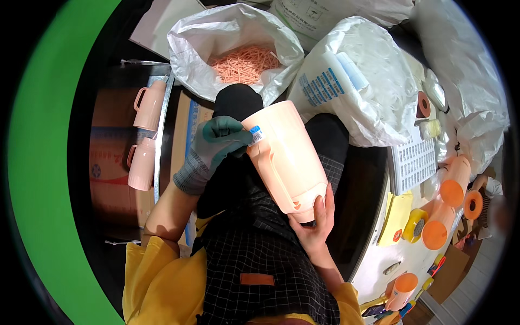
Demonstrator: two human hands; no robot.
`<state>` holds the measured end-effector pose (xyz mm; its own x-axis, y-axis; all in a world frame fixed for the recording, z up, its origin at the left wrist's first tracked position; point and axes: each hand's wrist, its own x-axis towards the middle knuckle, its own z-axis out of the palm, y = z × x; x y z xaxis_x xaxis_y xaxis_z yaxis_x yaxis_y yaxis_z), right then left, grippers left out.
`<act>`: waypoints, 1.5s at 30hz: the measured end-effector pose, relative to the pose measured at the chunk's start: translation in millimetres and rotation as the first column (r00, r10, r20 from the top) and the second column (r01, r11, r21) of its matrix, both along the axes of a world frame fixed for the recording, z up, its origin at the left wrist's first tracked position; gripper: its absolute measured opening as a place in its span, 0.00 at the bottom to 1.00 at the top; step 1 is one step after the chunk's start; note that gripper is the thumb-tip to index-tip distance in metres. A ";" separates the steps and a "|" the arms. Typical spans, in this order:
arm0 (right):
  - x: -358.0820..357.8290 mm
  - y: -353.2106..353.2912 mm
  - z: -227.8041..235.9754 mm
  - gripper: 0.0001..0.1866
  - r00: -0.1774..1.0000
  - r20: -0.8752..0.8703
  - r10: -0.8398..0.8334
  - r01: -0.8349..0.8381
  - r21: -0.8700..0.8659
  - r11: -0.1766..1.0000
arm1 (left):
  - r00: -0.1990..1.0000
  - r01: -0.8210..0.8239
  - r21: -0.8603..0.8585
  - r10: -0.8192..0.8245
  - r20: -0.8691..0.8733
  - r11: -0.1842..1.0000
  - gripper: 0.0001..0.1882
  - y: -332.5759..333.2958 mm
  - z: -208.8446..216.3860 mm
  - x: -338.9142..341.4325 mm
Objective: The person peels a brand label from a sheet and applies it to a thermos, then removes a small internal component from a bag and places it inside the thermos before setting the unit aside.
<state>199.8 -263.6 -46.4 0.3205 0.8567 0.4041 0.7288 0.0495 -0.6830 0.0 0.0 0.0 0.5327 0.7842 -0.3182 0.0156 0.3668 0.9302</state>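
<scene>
A large pale-pink plastic jug lies tilted above my lap, its long handle on the left side. My right hand, bare, grips the narrower lower end, fingers on the right edge and thumb underneath. My left hand wears a grey-green glove and pinches a small blue-and-white label at its fingertips. The label is at the jug's wall by the upper end of the handle; whether it is stuck down there I cannot tell.
Two pink jugs stand on the left. Ahead are a sack of pink plastic sticks and a bag of clear plastic. The right table bears label sheets, yellow papers, a tape roll and several jugs.
</scene>
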 end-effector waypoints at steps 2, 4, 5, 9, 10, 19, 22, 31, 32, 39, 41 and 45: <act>-2.1 -1.4 -1.7 0.59 0.998 0.056 -0.023 0.022 0.011 1.000 | 1.000 -0.004 -0.034 0.004 -0.023 0.999 0.09 -2.7 3.5 -5.1; -15.9 4.5 -8.9 0.58 0.998 0.067 -0.013 0.010 0.050 0.999 | 0.995 -0.029 -0.021 0.027 -0.096 0.999 0.10 3.0 5.0 -18.5; -23.6 7.5 -11.9 0.57 0.997 0.074 -0.009 0.004 0.068 0.998 | 0.991 -0.041 -0.015 0.039 -0.130 0.999 0.10 6.4 5.9 -25.7; -18.0 8.5 -9.4 0.55 0.992 0.122 0.016 -0.027 0.082 0.996 | 0.938 0.023 0.229 0.058 -0.343 0.973 0.13 2.7 2.8 -25.9; -13.4 10.3 -5.8 0.54 0.999 0.051 0.001 -0.004 0.064 0.998 | 0.914 0.044 0.304 0.085 -0.397 0.952 0.15 1.8 -2.5 -25.6; 78.4 61.6 73.8 0.39 0.960 -0.277 0.029 0.003 0.112 0.994 | 0.993 0.058 0.041 -0.053 -0.109 0.997 0.26 -73.2 -42.3 -19.5; 70.0 114.4 73.2 0.31 0.973 -0.193 -0.124 0.094 -0.161 0.983 | 0.674 0.583 0.337 -0.209 -0.708 0.739 0.13 -49.2 -36.5 -21.9; 83.4 56.3 11.4 0.27 0.898 -0.286 -0.336 0.352 0.006 0.936 | 0.930 0.364 0.912 -0.124 -0.346 0.187 0.42 -72.2 -68.5 61.5; 105.0 21.7 7.5 0.22 0.801 -0.292 -0.523 0.530 -0.062 0.846 | 0.943 0.334 0.916 -0.075 -0.325 0.223 0.42 -62.4 -76.2 60.3; 214.7 -332.0 -62.6 0.31 -0.342 0.584 -0.736 0.827 -0.184 -0.530 | 0.898 0.411 0.834 -0.007 -0.440 0.369 0.43 -60.2 -82.2 69.4; 218.4 -361.0 -66.3 0.27 -0.233 0.603 -0.763 0.848 -0.257 -0.462 | 0.886 0.436 0.837 0.007 -0.464 0.330 0.44 -54.6 -83.4 67.3; 214.0 -337.0 -55.6 0.16 -0.172 0.267 -0.948 0.935 -0.258 -0.242 | 0.795 0.560 0.785 0.094 -0.599 0.264 0.43 -38.4 -52.0 64.1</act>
<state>413.8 -600.6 -102.0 0.8711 -0.4284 0.2401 -0.2900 -0.8433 -0.4526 64.1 -38.4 -52.0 0.7894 0.5622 0.2464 0.4334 -0.7948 0.4248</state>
